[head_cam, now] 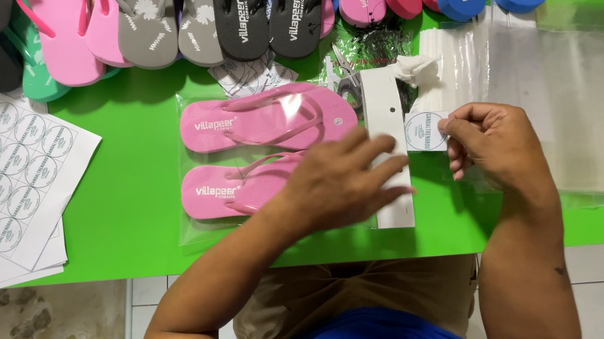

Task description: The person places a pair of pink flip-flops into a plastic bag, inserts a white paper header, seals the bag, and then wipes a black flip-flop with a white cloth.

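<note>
Pink flip-flops (262, 147), bagged on the green worktop (132, 204), are pressed flat by the left hand (338, 184); a round sticker (425, 131) is pinched in the right hand's (496, 143) grip.

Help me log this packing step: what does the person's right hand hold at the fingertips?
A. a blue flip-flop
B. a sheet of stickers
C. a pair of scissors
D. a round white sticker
D: the right hand pinches a round white sticker just beside the white cardboard header strip of the clear plastic bag of pink flip-flops.

Pink flip-flops (262, 147) in clear bag, flat on green worktop (132, 211) w/ white header card (383, 103); round sticker (425, 131) at card's edge.
</note>
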